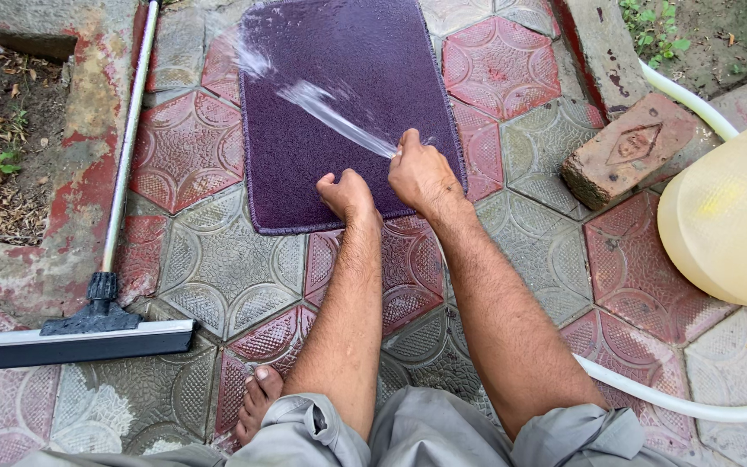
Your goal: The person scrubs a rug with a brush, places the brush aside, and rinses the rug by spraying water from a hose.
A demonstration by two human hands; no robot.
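Note:
My right hand (421, 175) is closed around the end of a white hose (667, 399), its thumb over the mouth. A thin jet of water (330, 117) sprays from it up and left across a purple doormat (347, 60) lying on the tiled ground. The hose runs back under my right arm and curves off to the right. My left hand (346, 194) is a loose fist beside the right one, over the mat's near edge, holding nothing that I can see. My bare foot (255, 402) rests on the tiles below.
A floor squeegee (88, 337) with a long metal handle lies at the left along a concrete kerb. A brick (624, 149) sits at the right. A pale yellow plastic container (728, 216) stands at the right edge. Red and grey patterned tiles (218, 259) are wet.

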